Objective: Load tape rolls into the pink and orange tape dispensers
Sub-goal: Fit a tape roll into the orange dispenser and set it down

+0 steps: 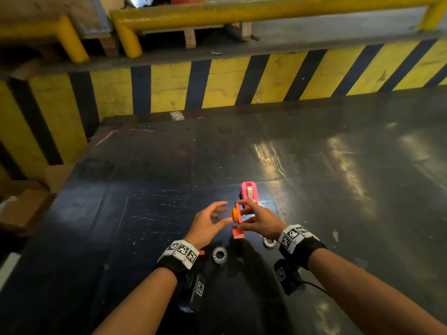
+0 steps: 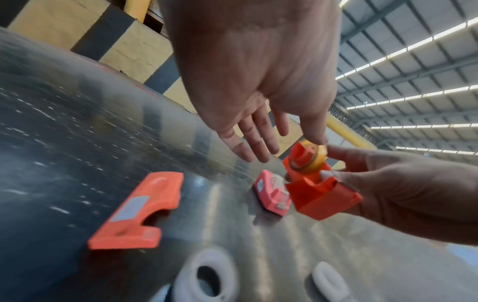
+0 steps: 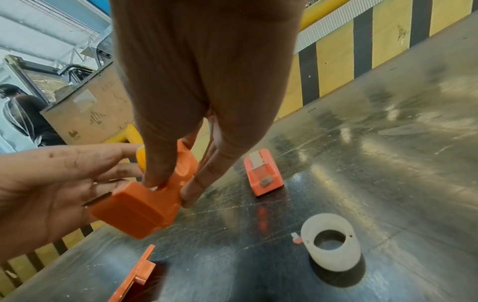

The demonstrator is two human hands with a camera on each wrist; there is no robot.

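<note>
My right hand [image 1: 245,215] pinches an open orange dispenser body [image 2: 323,196] and holds it above the dark table [image 1: 314,177]. A yellow roll [image 2: 314,161] sits on the dispenser's hub. My left hand [image 1: 226,211] is beside it with fingers spread and straight, its thumb tip touching the yellow roll. The pink dispenser [image 1: 249,192] stands on the table just beyond both hands, with a roll inside. A flat orange cover piece [image 2: 134,212] lies on the table below my left hand. Two white tape rolls [image 1: 219,255] [image 1: 269,242] lie near my wrists.
A yellow-and-black striped wall [image 1: 217,85] borders the far and left sides of the table, with yellow rails [image 1: 242,10] above. Cardboard boxes [image 1: 26,204] sit at the left edge. A person [image 3: 23,118] stands far off in the right wrist view.
</note>
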